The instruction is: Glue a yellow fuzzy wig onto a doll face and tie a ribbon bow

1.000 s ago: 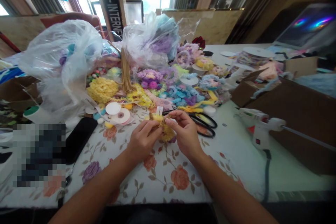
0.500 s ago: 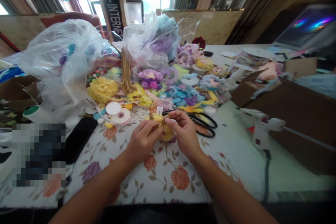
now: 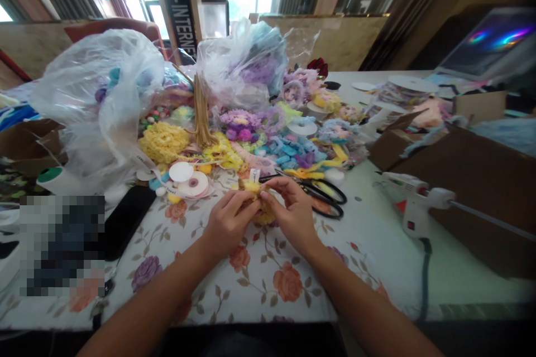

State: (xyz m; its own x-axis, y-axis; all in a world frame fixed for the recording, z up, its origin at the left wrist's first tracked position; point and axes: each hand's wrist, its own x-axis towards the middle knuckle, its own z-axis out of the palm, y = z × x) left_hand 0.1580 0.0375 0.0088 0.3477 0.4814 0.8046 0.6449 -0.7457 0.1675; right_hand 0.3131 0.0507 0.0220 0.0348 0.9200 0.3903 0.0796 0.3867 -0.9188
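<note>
A small fluffy yellow yarn piece (image 3: 265, 216) is between my two hands, partly covered by the fingers. My left hand (image 3: 233, 220) is closed on its left side, fingertips pressed together. From the right, my right hand (image 3: 292, 211) pinches at its upper part, and the tips of both hands nearly meet. A white printed tag (image 3: 254, 175) stands up just behind the fingertips; whether it is fixed to the yarn piece I cannot tell. Scissors with black handles (image 3: 326, 198) lie just past my right hand, blades partly hidden.
Ribbon spools (image 3: 193, 185), a yellow fluffy ball (image 3: 164, 144) and blue fuzzy pieces (image 3: 288, 150) are heaped behind the hands. Plastic bags (image 3: 121, 89) rise at the back. A white glue gun (image 3: 412, 203) and a cardboard box (image 3: 464, 189) stand right; a black phone (image 3: 128, 222) lies left.
My right hand's fingertips have shifted slightly left and down, closer to my left fingertips. The left hand and the yellow piece have barely moved.
</note>
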